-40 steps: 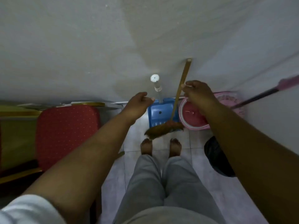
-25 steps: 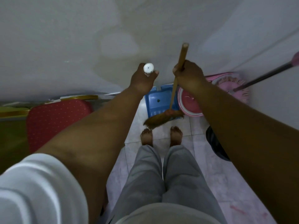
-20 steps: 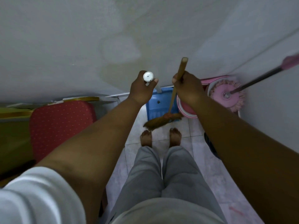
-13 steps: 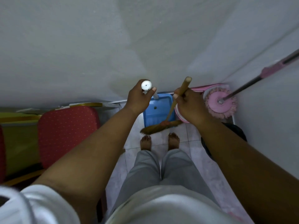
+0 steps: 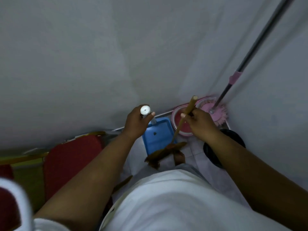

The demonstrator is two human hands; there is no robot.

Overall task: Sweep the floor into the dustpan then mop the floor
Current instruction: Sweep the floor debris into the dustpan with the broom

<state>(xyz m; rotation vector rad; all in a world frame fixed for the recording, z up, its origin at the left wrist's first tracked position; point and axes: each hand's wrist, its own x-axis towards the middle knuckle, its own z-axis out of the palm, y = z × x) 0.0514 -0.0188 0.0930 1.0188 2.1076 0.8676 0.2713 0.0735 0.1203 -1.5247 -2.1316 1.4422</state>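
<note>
1. The broom (image 5: pixel 184 118) leans a little. Its bristles rest on the floor (image 5: pixel 193 153) right at the open lip of the blue dustpan (image 5: pixel 157 136), which lies flat on the floor close to the wall (image 5: pixel 116 55).
2. The right hand (image 5: pixel 200 124) grips the broom stick near its top, fingers closed around it. The left hand (image 5: pixel 136 124) holds the dustpan's tall handle just under its white cap, fingers wrapped around it.
3. The sweeping step looks to be under way, at the point of brushing dirt into the pan. The view is too dim and blurred to tell whether any dirt lies inside.
4. The mop (image 5: pixel 215 112) rests with its head on the pink bucket (image 5: pixel 181 127) in the corner, its pole slanting up along the wall and no hand on it. Mopping appears to be wholly left to do.
5. A red chair (image 5: pixel 71 162) stands to the left, and a black object (image 5: pixel 223 147) lies to the right.
</note>
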